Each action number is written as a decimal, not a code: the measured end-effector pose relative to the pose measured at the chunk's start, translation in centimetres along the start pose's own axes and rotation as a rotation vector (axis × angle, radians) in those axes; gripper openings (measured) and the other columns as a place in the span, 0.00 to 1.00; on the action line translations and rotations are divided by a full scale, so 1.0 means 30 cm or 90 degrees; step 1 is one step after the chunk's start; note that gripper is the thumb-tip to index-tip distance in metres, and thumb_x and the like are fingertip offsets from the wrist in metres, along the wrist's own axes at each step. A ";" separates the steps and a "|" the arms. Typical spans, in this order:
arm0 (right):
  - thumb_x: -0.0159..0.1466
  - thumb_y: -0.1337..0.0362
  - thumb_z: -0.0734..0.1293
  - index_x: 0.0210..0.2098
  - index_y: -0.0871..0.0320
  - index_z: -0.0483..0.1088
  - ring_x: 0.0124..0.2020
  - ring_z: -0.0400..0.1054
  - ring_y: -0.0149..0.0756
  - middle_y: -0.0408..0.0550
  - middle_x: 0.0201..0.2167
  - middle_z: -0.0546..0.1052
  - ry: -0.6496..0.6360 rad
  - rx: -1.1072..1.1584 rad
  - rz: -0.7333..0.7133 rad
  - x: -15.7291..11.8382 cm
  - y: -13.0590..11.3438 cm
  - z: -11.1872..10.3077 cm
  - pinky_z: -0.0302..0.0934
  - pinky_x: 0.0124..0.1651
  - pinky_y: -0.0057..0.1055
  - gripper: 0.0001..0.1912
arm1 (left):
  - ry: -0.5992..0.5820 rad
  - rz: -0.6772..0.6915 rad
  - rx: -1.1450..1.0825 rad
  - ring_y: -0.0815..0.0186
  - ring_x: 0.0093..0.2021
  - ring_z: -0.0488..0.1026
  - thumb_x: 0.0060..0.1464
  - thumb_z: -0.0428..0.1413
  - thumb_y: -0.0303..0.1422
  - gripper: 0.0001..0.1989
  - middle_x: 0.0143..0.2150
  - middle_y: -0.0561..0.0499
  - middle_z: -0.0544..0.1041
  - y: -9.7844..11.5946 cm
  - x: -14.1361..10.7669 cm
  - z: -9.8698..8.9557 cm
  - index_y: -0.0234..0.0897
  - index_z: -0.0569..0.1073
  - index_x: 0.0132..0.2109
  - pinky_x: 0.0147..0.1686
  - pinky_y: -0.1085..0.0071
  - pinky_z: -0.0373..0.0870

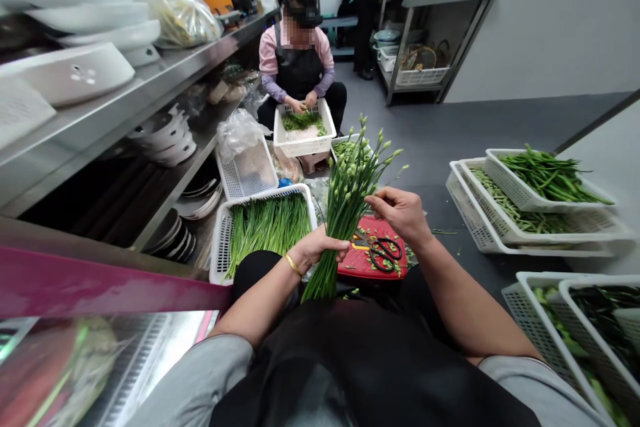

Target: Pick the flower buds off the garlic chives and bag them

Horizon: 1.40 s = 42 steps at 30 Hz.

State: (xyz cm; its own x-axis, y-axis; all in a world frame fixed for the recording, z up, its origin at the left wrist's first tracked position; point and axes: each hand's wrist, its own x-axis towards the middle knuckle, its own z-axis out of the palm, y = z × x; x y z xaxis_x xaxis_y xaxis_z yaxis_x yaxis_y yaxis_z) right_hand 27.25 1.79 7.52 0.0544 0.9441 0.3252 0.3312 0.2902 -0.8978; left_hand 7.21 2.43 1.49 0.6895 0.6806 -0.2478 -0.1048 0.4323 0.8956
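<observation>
**Chive bunch [344,220] gripped above red board [360,268]**

Head view: L hand [317,247] fingers curled tight round bunch, just left of board. R hand [399,213] fingers loosely spread, tips at bunch, above board. Scissors [383,253] on board; chive basket [223,247] left of it.

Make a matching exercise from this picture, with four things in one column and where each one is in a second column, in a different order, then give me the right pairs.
Things:
1. Black-handled metal scissors
2. Green bunch of budded chive stems
3. Thin gold bangle
4. White plastic mesh basket of long green stems

Places:
A. Around the wrist of the left hand
B. Lying on a red chopping board
C. Gripped in the left hand
D. To the left of the red chopping board

Right pairs: 1-B, 2-C, 3-A, 4-D
</observation>
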 end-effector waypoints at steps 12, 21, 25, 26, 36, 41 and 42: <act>0.39 0.39 0.75 0.27 0.60 0.73 0.14 0.59 0.23 0.40 0.16 0.70 0.061 0.292 0.186 0.082 0.059 -0.076 0.52 0.14 0.22 0.31 | -0.035 -0.008 0.053 0.72 0.15 0.63 0.35 0.66 0.37 0.16 0.14 0.52 0.68 0.052 -0.001 -0.005 0.32 0.67 0.20 0.18 0.73 0.58; 0.48 0.49 0.74 0.29 0.60 0.74 0.18 0.65 0.25 0.43 0.21 0.74 0.022 0.235 0.109 0.103 0.035 -0.135 0.57 0.17 0.22 0.20 | -0.032 -0.052 -0.045 0.71 0.19 0.66 0.31 0.65 0.29 0.18 0.20 0.54 0.71 0.026 0.007 -0.003 0.29 0.73 0.35 0.23 0.72 0.62; 0.48 0.49 0.74 0.27 0.61 0.72 0.18 0.65 0.25 0.44 0.21 0.74 0.024 0.233 0.108 0.102 0.044 -0.149 0.57 0.18 0.22 0.20 | -0.061 -0.056 -0.048 0.71 0.21 0.68 0.32 0.64 0.29 0.20 0.23 0.53 0.72 0.014 0.011 -0.008 0.28 0.73 0.37 0.26 0.71 0.63; 0.48 0.49 0.74 0.27 0.61 0.72 0.19 0.66 0.25 0.44 0.22 0.74 0.020 0.233 0.112 0.106 0.048 -0.152 0.57 0.18 0.22 0.20 | -0.062 -0.055 -0.047 0.70 0.22 0.68 0.32 0.64 0.29 0.19 0.23 0.52 0.73 0.013 0.011 -0.008 0.29 0.73 0.36 0.26 0.71 0.64; 0.61 0.58 0.66 0.40 0.56 0.74 0.30 0.69 0.31 0.47 0.31 0.75 0.193 -0.115 -0.159 -0.012 -0.006 -0.057 0.66 0.36 0.31 0.11 | -0.026 -0.048 -0.156 0.74 0.20 0.63 0.31 0.63 0.27 0.18 0.21 0.55 0.69 -0.011 0.018 0.002 0.31 0.71 0.34 0.23 0.72 0.55; 0.58 0.59 0.66 0.38 0.60 0.76 0.25 0.66 0.33 0.47 0.24 0.74 0.011 -0.203 -0.057 0.015 0.026 0.022 0.62 0.33 0.32 0.13 | -0.046 -0.057 -0.202 0.72 0.20 0.63 0.31 0.58 0.27 0.15 0.22 0.53 0.70 -0.030 0.014 0.000 0.29 0.72 0.33 0.24 0.71 0.55; 0.57 0.59 0.67 0.39 0.61 0.76 0.24 0.66 0.33 0.45 0.22 0.73 -0.011 -0.187 -0.025 0.028 0.039 0.026 0.61 0.31 0.32 0.14 | -0.045 -0.054 -0.197 0.72 0.20 0.63 0.31 0.58 0.26 0.16 0.22 0.53 0.70 -0.033 0.013 0.000 0.29 0.72 0.35 0.24 0.71 0.56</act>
State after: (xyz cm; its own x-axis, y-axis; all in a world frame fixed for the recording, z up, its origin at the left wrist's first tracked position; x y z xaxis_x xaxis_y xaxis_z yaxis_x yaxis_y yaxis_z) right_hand 26.93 3.04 6.52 0.0213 0.9362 0.3510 0.5919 0.2711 -0.7590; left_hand 7.57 2.26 0.49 0.7524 0.5958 -0.2809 -0.2502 0.6530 0.7149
